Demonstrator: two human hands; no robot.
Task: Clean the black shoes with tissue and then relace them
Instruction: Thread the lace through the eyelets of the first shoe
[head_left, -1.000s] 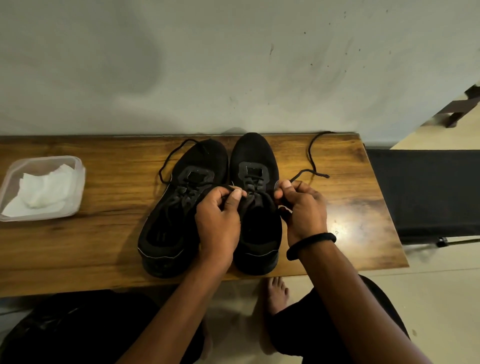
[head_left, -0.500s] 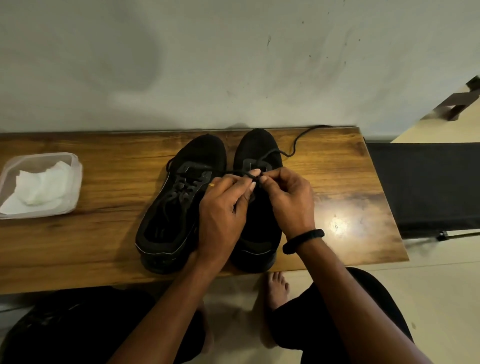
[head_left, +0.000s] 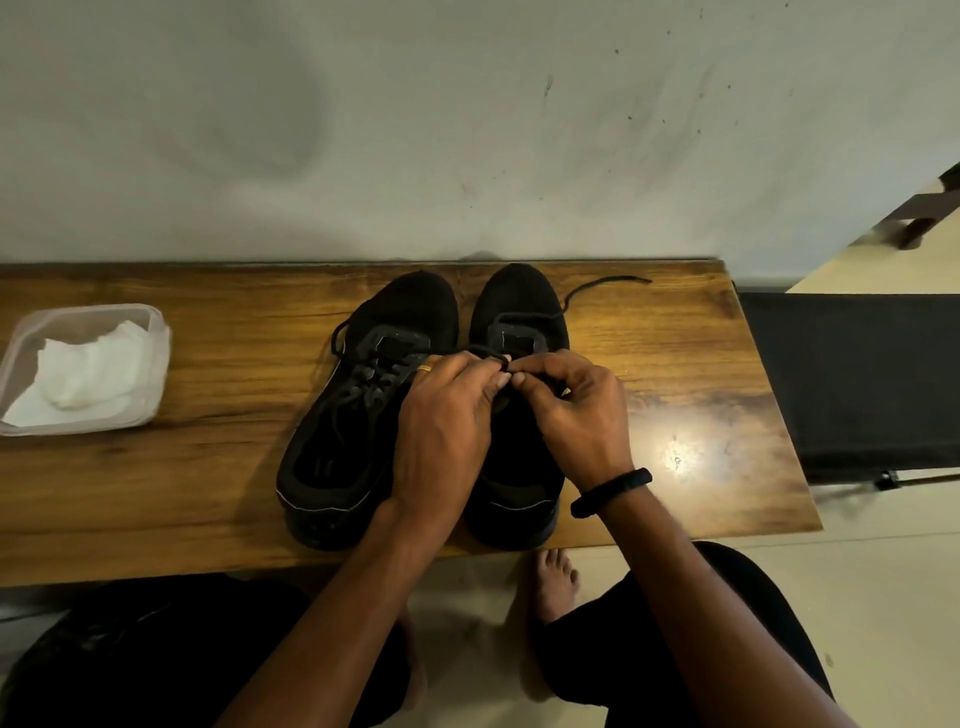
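Plainly the wiping looks done and the lacing is under way. The tissue (head_left: 88, 374) lies crumpled in a clear tub (head_left: 162, 364) at the far left of the bench (head_left: 208, 493), well apart from the shoes. These stand side by side, toes to the wall and heels near the bench's front edge.

The left shoe (head_left: 363, 415) appears laced through most of its eyelets, with a loose loop beside its toe. Over the right shoe (head_left: 519, 306) the left hand (head_left: 447, 431) and right hand (head_left: 576, 415) meet, the fingers (head_left: 488, 371) of each pinching the black lace (head_left: 602, 283) above the tongue. Dark on dark, it is hard to tell whether they are threading an eyelet or forming a knot. One lace end trails past the toe to the right.

What is left seems to be finishing this shoe and perhaps tying both. The bench lies open on either side of the pair. The wall closes the back, and a black seat (head_left: 857, 384) stands just beyond the right end.
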